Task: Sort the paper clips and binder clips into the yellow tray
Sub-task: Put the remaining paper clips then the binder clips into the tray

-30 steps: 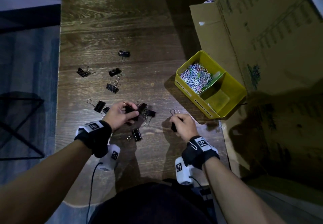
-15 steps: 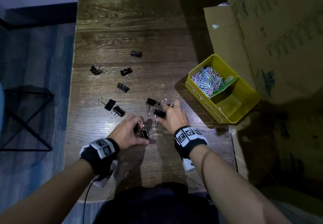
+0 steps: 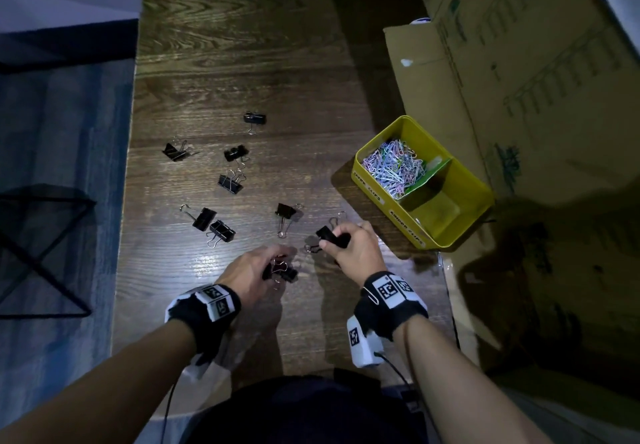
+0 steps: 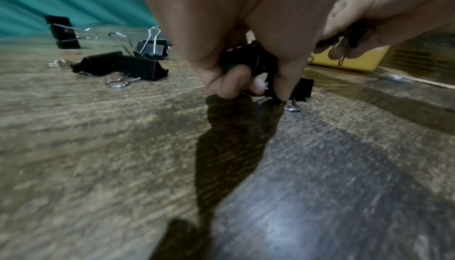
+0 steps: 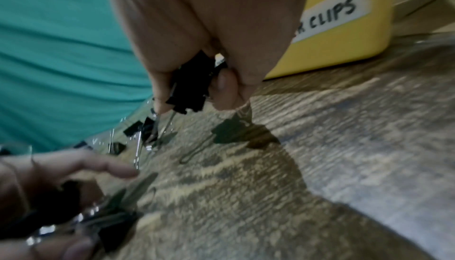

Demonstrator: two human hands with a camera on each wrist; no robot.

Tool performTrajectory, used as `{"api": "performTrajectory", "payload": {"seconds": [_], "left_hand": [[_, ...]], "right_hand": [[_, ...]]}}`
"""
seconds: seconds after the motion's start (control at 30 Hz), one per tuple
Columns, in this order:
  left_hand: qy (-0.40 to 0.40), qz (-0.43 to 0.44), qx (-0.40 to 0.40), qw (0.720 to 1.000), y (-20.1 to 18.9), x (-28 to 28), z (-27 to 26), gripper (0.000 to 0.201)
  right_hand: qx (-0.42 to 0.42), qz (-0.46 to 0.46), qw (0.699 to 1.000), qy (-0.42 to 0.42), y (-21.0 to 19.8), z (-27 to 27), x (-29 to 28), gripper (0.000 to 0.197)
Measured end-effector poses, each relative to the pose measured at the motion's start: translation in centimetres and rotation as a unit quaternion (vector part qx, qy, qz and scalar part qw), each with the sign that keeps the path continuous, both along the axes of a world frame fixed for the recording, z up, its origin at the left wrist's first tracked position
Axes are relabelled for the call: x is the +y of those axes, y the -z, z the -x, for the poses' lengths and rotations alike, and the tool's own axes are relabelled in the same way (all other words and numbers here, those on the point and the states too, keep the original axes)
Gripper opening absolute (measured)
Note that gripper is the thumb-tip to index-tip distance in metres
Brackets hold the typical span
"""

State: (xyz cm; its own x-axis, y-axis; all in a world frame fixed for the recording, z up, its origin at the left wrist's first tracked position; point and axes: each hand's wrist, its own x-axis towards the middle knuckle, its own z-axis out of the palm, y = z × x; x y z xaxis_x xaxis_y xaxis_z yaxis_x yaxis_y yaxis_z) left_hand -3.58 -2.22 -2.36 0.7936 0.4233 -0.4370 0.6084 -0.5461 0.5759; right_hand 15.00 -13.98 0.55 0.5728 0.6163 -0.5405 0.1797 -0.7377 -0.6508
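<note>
Head view: left hand [image 3: 254, 272] fingers curl round binder clips [image 3: 280, 272] low over the tabletop [image 3: 242, 62], right hand [image 3: 356, 248] fingers pinching another binder clip [image 3: 327, 234] near the yellow tray [image 3: 467, 215].

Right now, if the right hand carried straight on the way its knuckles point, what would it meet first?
Probably the lone binder clip lying just ahead of the right hand; depth is uncertain, and the yellow tray sits off to its right.

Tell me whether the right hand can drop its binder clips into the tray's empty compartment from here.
Probably yes: the right hand grips binder clips, the yellow tray sits just beyond it, and nothing lies between; the near compartment is open-topped.
</note>
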Motion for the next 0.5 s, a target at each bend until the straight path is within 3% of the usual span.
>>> {"api": "performTrajectory", "payload": {"seconds": [0.07, 0.2, 0.3, 0.37, 0.43, 0.5], "left_hand": [[0.038, -0.025, 0.011, 0.999, 0.1, -0.1, -0.3, 0.050], [0.061, -0.021, -0.016, 0.998, 0.0, -0.2, -1.7, 0.037], [-0.018, 0.093, -0.057, 0.994, -1.5, -0.2, -4.0, 0.030], [-0.087, 0.217, -0.078, 0.969, -3.7, -0.4, -6.7, 0.029], [-0.132, 0.289, -0.110, 0.942, -5.8, -0.7, -9.9, 0.027], [-0.143, 0.326, -0.147, 0.923, -8.0, -1.4, -13.5, 0.025]], "right_hand": [[0.022, -0.043, 0.998, 0.026, -0.8, -0.4, -0.9, 0.022], [0.045, -0.108, 0.991, 0.067, -2.7, -1.6, -2.1, 0.022], [0.075, -0.176, 0.973, 0.125, -4.8, -3.2, -2.7, 0.024], [0.091, -0.215, 0.956, 0.180, -6.2, -4.7, -3.3, 0.031], [0.115, -0.267, 0.922, 0.257, -7.4, -6.6, -4.0, 0.032], [0.137, -0.295, 0.883, 0.338, -8.2, -8.7, -4.6, 0.016]]}}
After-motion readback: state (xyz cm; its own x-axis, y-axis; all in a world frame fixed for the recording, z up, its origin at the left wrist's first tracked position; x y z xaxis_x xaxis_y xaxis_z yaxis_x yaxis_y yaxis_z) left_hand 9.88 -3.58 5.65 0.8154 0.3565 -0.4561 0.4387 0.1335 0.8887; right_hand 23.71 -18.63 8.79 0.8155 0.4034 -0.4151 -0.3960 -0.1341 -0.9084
